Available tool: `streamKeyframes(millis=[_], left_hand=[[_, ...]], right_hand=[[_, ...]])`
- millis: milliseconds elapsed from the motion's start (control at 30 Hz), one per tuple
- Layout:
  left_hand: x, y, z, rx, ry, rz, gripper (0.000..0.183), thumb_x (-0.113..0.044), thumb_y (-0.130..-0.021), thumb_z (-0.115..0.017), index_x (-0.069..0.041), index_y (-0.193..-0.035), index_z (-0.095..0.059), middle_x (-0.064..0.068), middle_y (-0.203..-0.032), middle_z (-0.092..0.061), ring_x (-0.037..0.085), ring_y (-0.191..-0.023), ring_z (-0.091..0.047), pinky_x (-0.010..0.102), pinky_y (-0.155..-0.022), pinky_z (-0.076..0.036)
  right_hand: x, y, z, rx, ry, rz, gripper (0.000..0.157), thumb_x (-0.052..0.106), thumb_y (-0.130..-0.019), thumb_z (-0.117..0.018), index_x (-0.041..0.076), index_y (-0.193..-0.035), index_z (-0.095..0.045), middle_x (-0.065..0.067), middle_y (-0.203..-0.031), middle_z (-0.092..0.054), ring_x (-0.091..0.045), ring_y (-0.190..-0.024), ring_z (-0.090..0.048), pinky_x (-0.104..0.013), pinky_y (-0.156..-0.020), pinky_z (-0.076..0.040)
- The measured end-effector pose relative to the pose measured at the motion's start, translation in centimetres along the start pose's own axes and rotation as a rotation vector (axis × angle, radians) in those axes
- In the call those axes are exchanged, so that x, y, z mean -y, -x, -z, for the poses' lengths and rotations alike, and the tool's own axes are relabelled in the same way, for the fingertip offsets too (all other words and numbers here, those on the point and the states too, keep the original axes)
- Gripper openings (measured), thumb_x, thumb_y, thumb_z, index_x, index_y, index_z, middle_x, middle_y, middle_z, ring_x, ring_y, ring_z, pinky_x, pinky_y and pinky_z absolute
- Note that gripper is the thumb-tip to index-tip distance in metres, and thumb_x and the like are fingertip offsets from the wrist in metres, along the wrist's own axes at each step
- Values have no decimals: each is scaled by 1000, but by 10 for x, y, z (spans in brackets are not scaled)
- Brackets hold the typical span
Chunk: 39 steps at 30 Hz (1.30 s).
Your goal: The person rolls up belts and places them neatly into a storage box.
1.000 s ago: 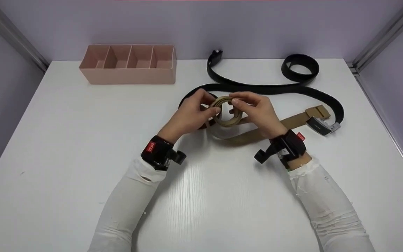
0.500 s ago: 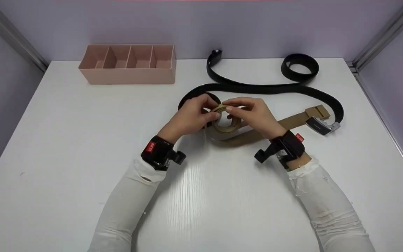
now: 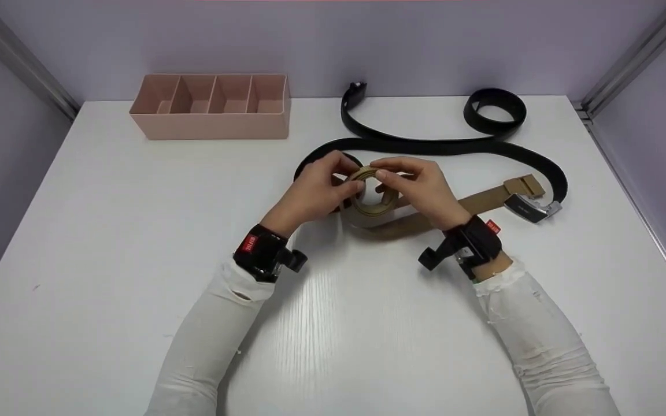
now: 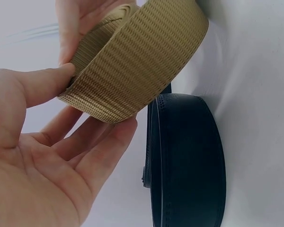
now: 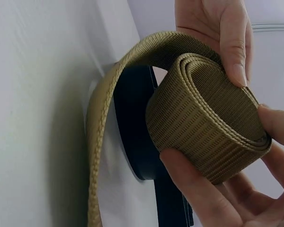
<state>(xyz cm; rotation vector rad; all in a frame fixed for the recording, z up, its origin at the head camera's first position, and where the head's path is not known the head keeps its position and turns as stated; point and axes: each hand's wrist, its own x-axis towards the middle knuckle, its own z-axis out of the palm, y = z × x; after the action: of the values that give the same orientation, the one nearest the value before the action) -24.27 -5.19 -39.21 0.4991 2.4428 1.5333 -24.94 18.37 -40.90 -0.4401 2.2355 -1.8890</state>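
A tan webbing belt is partly wound into a small roll [image 3: 374, 211], held up between both hands. My left hand [image 3: 314, 188] pinches the roll's left side, thumb at its edge and fingers under its outer face in the left wrist view. With thumb and fingers, my right hand [image 3: 430, 189] grips its upper right side. In the right wrist view, several layers show in the roll [image 5: 189, 123], and a loose strap [image 5: 104, 109] curves down from it. The belt's unwound length [image 3: 483, 200] runs right across the table to a tan buckle [image 3: 524, 186].
Behind the hands lies a black belt [image 3: 554, 171] with a silver-edged buckle [image 3: 526, 208]; its coiled end [image 4: 189, 161] sits beside the left hand. Another black belt [image 3: 495, 128] is coiled at the back right. A pink four-compartment box [image 3: 217, 126] stands at the back left.
The tan roll dipped toward the person, then rose slightly, ending a little lower than at first. My right fingers shifted left along its top edge. The left hand stayed nearly in place.
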Motion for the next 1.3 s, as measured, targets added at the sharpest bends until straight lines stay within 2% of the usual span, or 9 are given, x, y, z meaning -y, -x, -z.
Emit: streamKeyframes(millis=[67, 233, 367, 567, 700, 800, 967, 1133, 1300], left_hand=[[0, 0, 1, -11, 1, -4, 28, -20, -102, -70, -8, -125, -60, 8, -127, -67, 19, -99, -72, 32, -76, -59], [0, -1, 1, -26, -12, -21, 29, -20, -102, -70, -8, -126, -58, 8, -127, -66, 21, -104, -72, 33, -81, -59], [0, -1, 1, -19, -15, -26, 27, -17, -102, -70, -6, -124, -59, 8, -125, -68, 19, -102, -73, 32, -80, -58], [1, -1, 2, 2, -36, -27, 24, -15, -101, -70, -5, -121, -62, 10, -125, -69, 19, -99, -72, 32, -78, -58], [2, -1, 2, 28, -78, -43, 20, -15, -100, -72, -6, -118, -66, 9, -124, -71, 20, -100, -71, 32, -82, -57], [2, -1, 2, 34, -91, -47, 20, -16, -100, -73, -6, -116, -68, 9, -123, -72, 20, -101, -71, 32, -83, -56], [2, -2, 1, 29, -61, -23, 23, -16, -100, -73, -7, -120, -66, 8, -124, -71, 21, -101, -72, 32, -81, -57], [1, -2, 2, 9, -38, 2, 26, -18, -100, -73, -8, -123, -63, 6, -124, -69, 22, -102, -71, 32, -80, -58], [1, -2, 2, -4, -22, -14, 30, -19, -100, -73, -7, -126, -60, 6, -125, -67, 24, -105, -71, 33, -84, -58]], right_hand=[[0, -1, -1, -25, -26, 3, 32, 21, -102, -70, 6, -131, -71, -18, -115, -70, -23, -88, -70, -31, -66, -62], [-1, -2, -1, -52, -60, -6, 34, 21, -104, -68, 5, -133, -68, -12, -119, -68, -23, -92, -70, -35, -68, -63], [-1, -2, 1, -36, -46, -28, 34, 22, -103, -69, 6, -133, -68, -19, -121, -66, -24, -92, -71, -36, -69, -63], [-2, -3, 4, 32, 5, -38, 35, 23, -101, -71, 6, -132, -70, -21, -117, -68, -24, -93, -71, -35, -72, -63], [0, -1, 5, 97, 65, -25, 34, 23, -101, -73, 8, -131, -72, -15, -119, -71, -35, -99, -71, -35, -72, -63], [0, -1, 5, 115, 85, -12, 32, 22, -100, -73, 9, -130, -73, -17, -121, -71, -37, -99, -71, -34, -71, -63], [-1, -1, 4, 89, 81, 4, 31, 20, -101, -72, 8, -129, -73, -25, -115, -70, -29, -93, -71, -32, -69, -62], [-2, -2, 2, 45, 28, -3, 32, 19, -101, -72, 5, -129, -72, -21, -108, -71, -24, -88, -71, -30, -69, -62], [-3, -3, 1, -15, -45, -28, 32, 18, -101, -72, 4, -130, -71, -15, -108, -72, -19, -87, -71, -29, -70, -61]])
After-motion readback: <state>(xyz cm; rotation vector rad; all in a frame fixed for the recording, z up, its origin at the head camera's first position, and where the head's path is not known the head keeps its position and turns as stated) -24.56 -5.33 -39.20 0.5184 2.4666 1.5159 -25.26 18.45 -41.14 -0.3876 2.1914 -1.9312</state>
